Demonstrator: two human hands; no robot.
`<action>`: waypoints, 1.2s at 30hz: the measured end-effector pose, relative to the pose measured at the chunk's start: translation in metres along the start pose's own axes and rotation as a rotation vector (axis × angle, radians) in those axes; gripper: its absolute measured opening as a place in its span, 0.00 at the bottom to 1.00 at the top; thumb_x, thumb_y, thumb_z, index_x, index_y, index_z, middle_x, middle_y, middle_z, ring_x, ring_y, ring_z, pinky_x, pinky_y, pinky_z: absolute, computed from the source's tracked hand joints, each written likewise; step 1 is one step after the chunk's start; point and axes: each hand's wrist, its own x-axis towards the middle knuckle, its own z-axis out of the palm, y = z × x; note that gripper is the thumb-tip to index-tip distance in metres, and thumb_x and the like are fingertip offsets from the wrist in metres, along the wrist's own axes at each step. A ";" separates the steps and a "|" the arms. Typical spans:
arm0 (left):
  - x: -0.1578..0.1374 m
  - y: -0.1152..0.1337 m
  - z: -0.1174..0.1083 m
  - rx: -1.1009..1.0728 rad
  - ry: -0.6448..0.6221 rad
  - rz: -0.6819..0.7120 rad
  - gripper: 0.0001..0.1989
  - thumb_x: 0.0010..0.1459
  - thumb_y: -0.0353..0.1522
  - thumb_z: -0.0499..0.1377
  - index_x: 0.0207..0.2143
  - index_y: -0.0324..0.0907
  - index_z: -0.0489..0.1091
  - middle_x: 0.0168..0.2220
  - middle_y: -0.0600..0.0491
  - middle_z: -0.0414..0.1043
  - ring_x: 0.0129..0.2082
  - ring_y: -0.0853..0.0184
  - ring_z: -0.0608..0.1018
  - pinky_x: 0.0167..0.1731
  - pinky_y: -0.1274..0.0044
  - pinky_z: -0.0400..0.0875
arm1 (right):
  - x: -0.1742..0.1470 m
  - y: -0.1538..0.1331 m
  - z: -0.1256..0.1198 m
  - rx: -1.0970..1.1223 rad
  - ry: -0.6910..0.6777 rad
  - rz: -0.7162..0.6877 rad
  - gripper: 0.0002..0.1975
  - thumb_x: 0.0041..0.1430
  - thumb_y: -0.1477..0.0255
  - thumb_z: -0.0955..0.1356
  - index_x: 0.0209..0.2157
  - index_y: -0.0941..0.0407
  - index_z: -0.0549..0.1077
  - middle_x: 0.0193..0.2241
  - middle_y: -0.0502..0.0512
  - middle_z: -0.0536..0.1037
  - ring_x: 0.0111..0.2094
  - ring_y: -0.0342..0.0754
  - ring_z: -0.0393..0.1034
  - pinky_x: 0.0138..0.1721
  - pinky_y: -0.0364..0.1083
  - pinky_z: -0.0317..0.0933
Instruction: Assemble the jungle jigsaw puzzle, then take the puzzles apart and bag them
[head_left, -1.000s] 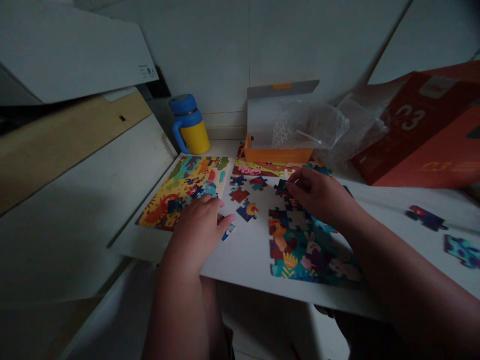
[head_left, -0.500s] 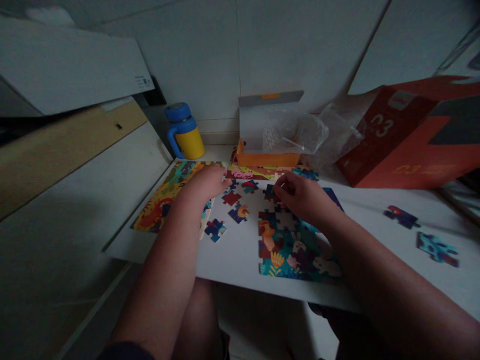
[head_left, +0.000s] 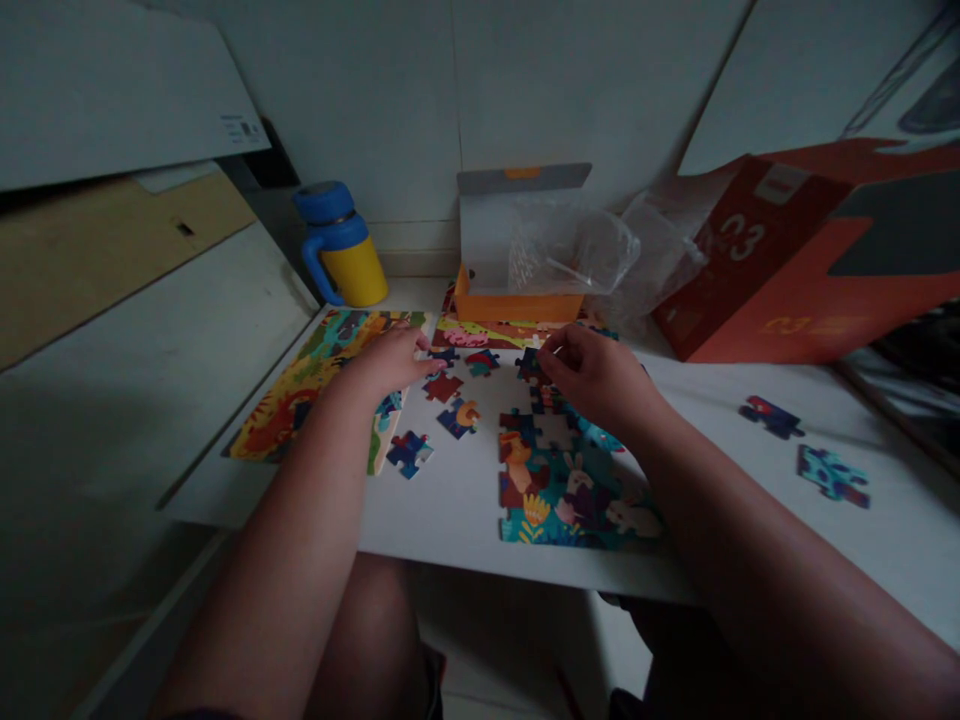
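My right hand [head_left: 589,368] pinches a dark puzzle piece [head_left: 528,362] at the upper left corner of a partly assembled jigsaw puzzle [head_left: 574,510] with rabbits and a fox-like animal. A gap inside that puzzle shows the white table. To the left, my left hand [head_left: 394,362] rests with thumb and fingers apart beside loose pieces, its fingertips close to a dark blue piece [head_left: 445,355] and a red-brown piece [head_left: 443,387]. Nearby lie a piece with a red shape [head_left: 482,362], one with an orange shape [head_left: 459,417] and a blue piece [head_left: 410,453].
A yellow puzzle [head_left: 262,420] lies under my left forearm. Behind stand a blue and yellow mug [head_left: 349,260], an open orange box [head_left: 517,307] with clear plastic [head_left: 577,250], and a large red box [head_left: 795,260]. Two loose pieces [head_left: 832,475] lie at the right.
The camera view has shifted a little, so everything sits further left. My left thumb and fingers are spread wider beside the loose pieces. The right hand keeps its pinch at the puzzle's corner.
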 end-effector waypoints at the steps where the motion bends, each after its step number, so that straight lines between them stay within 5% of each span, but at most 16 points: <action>1: 0.000 0.000 0.001 -0.012 0.002 0.000 0.19 0.62 0.43 0.67 0.49 0.39 0.77 0.53 0.41 0.77 0.52 0.55 0.79 0.53 0.71 0.72 | 0.000 0.000 0.000 0.004 -0.001 0.000 0.04 0.64 0.66 0.68 0.37 0.52 0.74 0.27 0.49 0.81 0.22 0.44 0.69 0.24 0.44 0.53; 12: 0.004 -0.005 0.004 -0.154 0.023 -0.016 0.15 0.56 0.42 0.70 0.40 0.43 0.76 0.43 0.47 0.77 0.42 0.57 0.79 0.43 0.71 0.72 | 0.001 0.003 0.002 -0.014 0.008 -0.026 0.05 0.64 0.66 0.68 0.37 0.52 0.74 0.27 0.49 0.82 0.23 0.45 0.71 0.26 0.45 0.55; 18: 0.004 0.007 0.005 -0.725 0.003 -0.025 0.16 0.52 0.39 0.71 0.32 0.44 0.66 0.29 0.56 0.74 0.30 0.66 0.76 0.33 0.76 0.68 | 0.000 -0.001 0.001 -0.020 0.027 -0.011 0.06 0.64 0.65 0.68 0.35 0.52 0.74 0.26 0.50 0.81 0.23 0.44 0.69 0.25 0.45 0.52; 23: -0.007 0.036 0.001 -1.033 -0.041 0.134 0.15 0.55 0.36 0.70 0.40 0.42 0.69 0.33 0.56 0.76 0.32 0.70 0.78 0.36 0.77 0.71 | 0.003 0.004 0.000 0.060 0.207 0.011 0.09 0.65 0.62 0.69 0.37 0.53 0.75 0.27 0.51 0.81 0.24 0.46 0.71 0.26 0.45 0.56; 28: -0.017 0.064 0.010 -1.038 -0.192 0.257 0.11 0.59 0.32 0.68 0.42 0.42 0.72 0.34 0.55 0.77 0.35 0.69 0.80 0.38 0.75 0.74 | 0.009 0.013 -0.005 0.205 0.417 0.055 0.14 0.66 0.56 0.69 0.40 0.53 0.75 0.32 0.56 0.84 0.31 0.50 0.78 0.32 0.47 0.64; 36: -0.017 0.082 0.032 -0.884 -0.254 0.311 0.07 0.60 0.29 0.65 0.40 0.44 0.73 0.36 0.54 0.80 0.37 0.66 0.82 0.40 0.72 0.77 | 0.009 0.012 -0.002 0.153 0.384 0.030 0.12 0.67 0.58 0.69 0.38 0.53 0.75 0.30 0.55 0.84 0.29 0.50 0.77 0.31 0.47 0.62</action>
